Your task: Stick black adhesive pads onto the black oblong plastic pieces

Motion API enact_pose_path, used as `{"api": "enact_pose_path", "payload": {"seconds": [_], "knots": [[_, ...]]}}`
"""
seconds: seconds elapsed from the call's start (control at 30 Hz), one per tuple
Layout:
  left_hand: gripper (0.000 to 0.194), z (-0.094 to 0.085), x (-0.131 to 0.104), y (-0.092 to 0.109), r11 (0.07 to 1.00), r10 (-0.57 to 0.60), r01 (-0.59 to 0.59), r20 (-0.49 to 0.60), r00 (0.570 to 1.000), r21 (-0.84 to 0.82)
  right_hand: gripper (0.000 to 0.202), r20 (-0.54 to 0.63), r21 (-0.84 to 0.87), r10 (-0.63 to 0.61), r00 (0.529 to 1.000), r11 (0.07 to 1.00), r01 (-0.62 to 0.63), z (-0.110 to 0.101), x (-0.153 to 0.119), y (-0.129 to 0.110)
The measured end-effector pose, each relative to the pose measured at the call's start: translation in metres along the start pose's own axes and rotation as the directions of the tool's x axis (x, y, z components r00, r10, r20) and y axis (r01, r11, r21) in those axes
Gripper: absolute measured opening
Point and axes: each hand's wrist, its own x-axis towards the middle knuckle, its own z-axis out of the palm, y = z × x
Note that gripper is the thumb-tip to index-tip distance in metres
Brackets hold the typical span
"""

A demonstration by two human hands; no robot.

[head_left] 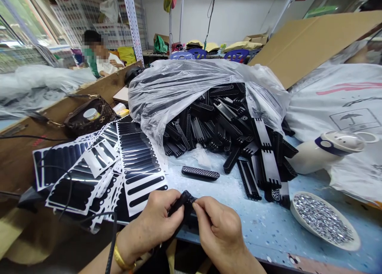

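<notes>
Above the table's front edge, my left hand point(158, 218) is closed around a dark strip-like piece point(187, 197), its upper end showing between my hands. The thumb and fingers of my right hand point(219, 224) pinch that same end from the right; the rest of the piece is mostly hidden. Just beyond lies a single black plastic bar point(200, 173) with a lattice pattern. Left of my hands are overlapping sheets of black strip-shaped stickers point(140, 150). Many similar black plastic bars point(217, 126) spill from a clear plastic bag point(179, 83) behind.
At right, an oval bowl point(355, 244) holds small silvery bits, and a cream tumbler point(316, 152) lies tilted against a white sack point(352, 91). A brown handbag point(89, 116) sits at left. A black cable point(113, 234) crosses my left wrist. Another person point(103, 59) sits far left.
</notes>
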Motion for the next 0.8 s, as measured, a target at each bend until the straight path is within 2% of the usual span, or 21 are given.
{"api": "enact_pose_path", "payload": {"seconds": [0.07, 0.13, 0.23, 0.3, 0.4, 0.47, 0.57, 0.6, 0.63, 0.7, 0.77, 0.8], "knots": [[0.017, -0.002, 0.002, 0.0, 1.0, 0.025, -0.025, 0.008, 1.0, 0.013, 0.025, 0.021, 0.081, 0.073, 0.997, 0.994, -0.075, 0.001, -0.006, 0.004], [0.016, -0.004, 0.003, 0.001, 1.0, 0.029, -0.029, 0.024, 0.999, 0.003, 0.023, 0.096, 0.214, 0.22, 0.971, 0.948, -0.235, 0.002, -0.014, 0.008], [0.014, -0.005, 0.004, 0.004, 0.998, 0.001, 0.003, 0.062, 0.998, -0.066, 0.026, 0.205, 0.383, 0.434, 0.877, 0.789, -0.48, 0.003, -0.025, 0.013], [0.013, -0.005, 0.004, 0.005, 0.995, -0.004, 0.012, 0.073, 0.997, -0.1, 0.03, 0.277, 0.454, 0.519, 0.809, 0.671, -0.586, 0.003, -0.03, 0.017], [0.012, -0.005, 0.004, 0.006, 0.994, 0.031, -0.022, 0.083, 0.996, -0.103, 0.038, 0.423, 0.519, 0.577, 0.698, 0.477, -0.709, 0.002, -0.032, 0.021], [0.014, -0.004, 0.004, 0.006, 0.994, 0.061, -0.051, 0.112, 0.992, -0.092, 0.043, 0.502, 0.537, 0.579, 0.642, 0.374, -0.756, 0.0, -0.031, 0.023], [0.015, -0.004, 0.002, 0.006, 0.994, 0.096, -0.089, 0.144, 0.985, -0.058, 0.043, 0.557, 0.524, 0.574, 0.6, 0.317, -0.79, -0.006, -0.027, 0.019], [0.014, -0.005, 0.002, 0.006, 0.994, 0.101, -0.095, 0.141, 0.985, -0.05, 0.041, 0.548, 0.515, 0.576, 0.606, 0.338, -0.788, -0.008, -0.025, 0.016], [0.013, -0.006, 0.002, 0.007, 0.994, 0.1, -0.094, 0.135, 0.986, -0.051, 0.039, 0.518, 0.505, 0.575, 0.633, 0.392, -0.769, -0.011, -0.022, 0.012], [0.011, -0.008, 0.004, 0.008, 0.994, 0.079, -0.069, 0.129, 0.988, -0.085, 0.033, 0.395, 0.462, 0.528, 0.752, 0.593, -0.659, -0.015, -0.016, 0.003], [0.01, -0.009, 0.006, 0.01, 0.99, 0.035, -0.017, 0.13, 0.991, -0.142, 0.028, 0.245, 0.364, 0.41, 0.878, 0.801, -0.476, -0.018, -0.011, -0.002], [0.011, -0.01, 0.007, 0.011, 0.985, 0.007, 0.015, 0.129, 0.992, -0.171, 0.027, 0.183, 0.307, 0.349, 0.919, 0.868, -0.391, -0.019, -0.008, -0.004]]}}
